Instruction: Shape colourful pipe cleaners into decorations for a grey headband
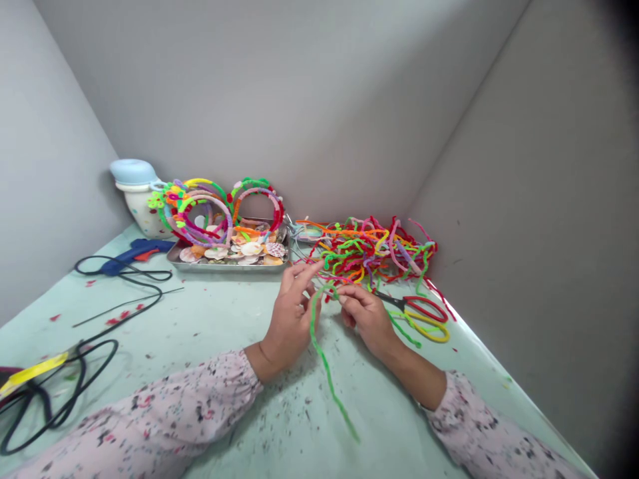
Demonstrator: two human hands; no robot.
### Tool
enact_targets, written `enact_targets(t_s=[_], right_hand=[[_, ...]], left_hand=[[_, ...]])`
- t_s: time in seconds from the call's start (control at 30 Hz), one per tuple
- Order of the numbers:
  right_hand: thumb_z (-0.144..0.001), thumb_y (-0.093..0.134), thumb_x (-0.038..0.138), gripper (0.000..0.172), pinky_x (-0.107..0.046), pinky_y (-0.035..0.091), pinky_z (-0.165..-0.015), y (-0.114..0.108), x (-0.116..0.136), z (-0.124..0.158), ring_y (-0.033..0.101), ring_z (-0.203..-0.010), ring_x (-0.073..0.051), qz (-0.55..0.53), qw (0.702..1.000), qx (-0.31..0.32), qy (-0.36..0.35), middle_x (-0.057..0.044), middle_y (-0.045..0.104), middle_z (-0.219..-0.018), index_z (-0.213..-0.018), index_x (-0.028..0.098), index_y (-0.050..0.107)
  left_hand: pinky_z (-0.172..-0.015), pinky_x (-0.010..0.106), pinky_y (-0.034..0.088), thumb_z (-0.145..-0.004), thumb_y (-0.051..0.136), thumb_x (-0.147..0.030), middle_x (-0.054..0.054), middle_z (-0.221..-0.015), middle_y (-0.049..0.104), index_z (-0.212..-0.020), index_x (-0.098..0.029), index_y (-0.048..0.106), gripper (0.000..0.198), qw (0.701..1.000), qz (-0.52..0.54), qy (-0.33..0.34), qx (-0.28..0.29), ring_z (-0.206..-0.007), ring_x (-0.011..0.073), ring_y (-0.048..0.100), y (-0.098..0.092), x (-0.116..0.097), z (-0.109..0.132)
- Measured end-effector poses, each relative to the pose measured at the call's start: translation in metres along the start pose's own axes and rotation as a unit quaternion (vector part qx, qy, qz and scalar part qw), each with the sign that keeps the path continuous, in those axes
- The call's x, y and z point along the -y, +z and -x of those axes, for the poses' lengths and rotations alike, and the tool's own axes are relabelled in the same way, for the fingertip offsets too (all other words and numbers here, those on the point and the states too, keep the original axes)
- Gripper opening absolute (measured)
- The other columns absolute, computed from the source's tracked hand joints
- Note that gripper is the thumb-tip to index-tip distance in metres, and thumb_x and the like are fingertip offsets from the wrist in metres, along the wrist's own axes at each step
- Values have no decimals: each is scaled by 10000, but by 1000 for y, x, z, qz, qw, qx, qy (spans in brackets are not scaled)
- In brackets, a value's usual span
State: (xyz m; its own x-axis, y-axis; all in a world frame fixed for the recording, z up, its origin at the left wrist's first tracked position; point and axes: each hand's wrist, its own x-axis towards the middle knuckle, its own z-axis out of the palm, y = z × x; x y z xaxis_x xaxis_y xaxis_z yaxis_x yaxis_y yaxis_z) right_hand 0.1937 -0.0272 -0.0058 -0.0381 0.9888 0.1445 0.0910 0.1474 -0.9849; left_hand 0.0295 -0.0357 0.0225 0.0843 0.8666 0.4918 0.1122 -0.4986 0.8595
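Note:
A green pipe cleaner [327, 364] runs between my two hands above the middle of the table, its long end hanging down toward me. My left hand [294, 318] holds it near the bend, thumb and lower fingers closed on it and the index finger stretched out. On the other side, my right hand [367, 319] pinches the green strand between thumb and index finger. Just beyond my hands lies a tangled heap of coloured pipe cleaners [369, 249]. Scissors [426, 320] with red and yellow handles rest right of my right hand.
A metal tray [229, 268] of shells, with fuzzy headbands [200, 213] on it, stands at the back. Left of it are a white cup [144, 209] with a blue lid and a blue glue gun [134, 255]. Black cable [112, 342] loops across the left side. Grey walls enclose the table.

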Motion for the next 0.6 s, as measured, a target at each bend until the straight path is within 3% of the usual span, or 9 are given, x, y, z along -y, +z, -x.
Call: enact_targets(t_s=[0.13, 0.27, 0.43, 0.6], right_hand=[[-793, 567, 320, 152, -233, 333, -446, 1, 3, 1, 407, -438, -109, -3, 1000, 14, 7, 64, 463, -474, -853, 189, 615], [-789, 565, 311, 133, -227, 330, -443, 1, 5, 1, 405, -434, -102, -2, 1000, 19, 6, 65, 458, -470, -817, 188, 608], [-789, 569, 286, 96, -212, 322, -426, 1, 3, 1, 401, -422, -88, -23, 999, 24, 3, 77, 459, -476, -823, 197, 575], [-799, 571, 259, 72, -195, 315, -409, 0, 0, 1, 398, -407, -78, -69, 997, 32, 1, 95, 457, -474, -814, 216, 516]], left_hand=[[-726, 255, 471, -830, 546, -177, 80, -1137, 541, -1049, -210, 661, 250, 996, -79, 2, 35, -828, 147, 568, 2, 10, -2], [-805, 291, 456, -832, 530, -138, 50, -908, 635, -822, -180, 662, 139, 988, -116, 52, 87, -921, 180, 562, 5, 18, -4], [-807, 302, 464, -843, 542, -157, 35, -869, 652, -848, -185, 665, 125, 988, -127, 32, 86, -861, 164, 580, 5, 22, -6], [-799, 283, 457, -852, 548, -161, 24, -914, 651, -916, -226, 692, 171, 985, -134, 52, 99, -888, 155, 581, 2, 19, -6]])
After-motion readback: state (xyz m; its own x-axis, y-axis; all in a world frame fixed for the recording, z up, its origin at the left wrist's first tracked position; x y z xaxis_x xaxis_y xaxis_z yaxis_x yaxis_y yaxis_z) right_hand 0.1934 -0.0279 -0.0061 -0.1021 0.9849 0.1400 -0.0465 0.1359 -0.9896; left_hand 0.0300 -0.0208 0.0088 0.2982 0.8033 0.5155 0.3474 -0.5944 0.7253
